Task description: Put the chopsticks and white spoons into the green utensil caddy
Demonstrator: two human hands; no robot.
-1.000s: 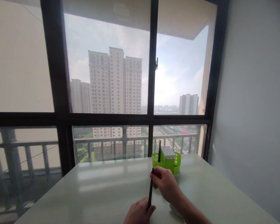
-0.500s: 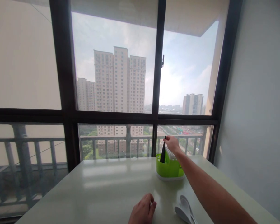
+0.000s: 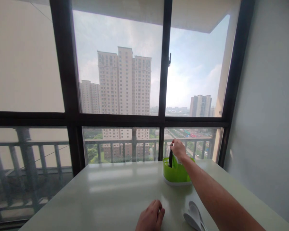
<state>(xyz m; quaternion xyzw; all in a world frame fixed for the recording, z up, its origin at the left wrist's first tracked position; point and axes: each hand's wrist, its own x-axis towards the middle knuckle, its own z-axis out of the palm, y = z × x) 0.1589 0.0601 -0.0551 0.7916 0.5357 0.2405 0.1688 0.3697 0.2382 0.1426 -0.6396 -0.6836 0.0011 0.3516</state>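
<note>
My right hand (image 3: 178, 150) reaches to the far side of the table, its fingers closed on the upper ends of black chopsticks (image 3: 170, 158). Their lower ends stand inside a bright green cutlery basket (image 3: 174, 175) with a slotted rim and a white base. Behind the hand, part of the basket is hidden. My left hand (image 3: 151, 216) rests on the tabletop near the front edge, fingers curled in, with nothing seen in it. To its right, white spoons (image 3: 194, 215) lie together, close to my right forearm.
The pale, glossy table (image 3: 106, 192) reaches up to a dark-framed window (image 3: 120, 120). A railing (image 3: 115, 141) and tall buildings show through the glass. A plain wall (image 3: 267, 112) rises on the right.
The chopsticks in my right hand have gone from slanted and bunched to nearly upright, with gaps between them. My left hand keeps its curled pose. The view has shifted slightly.
</note>
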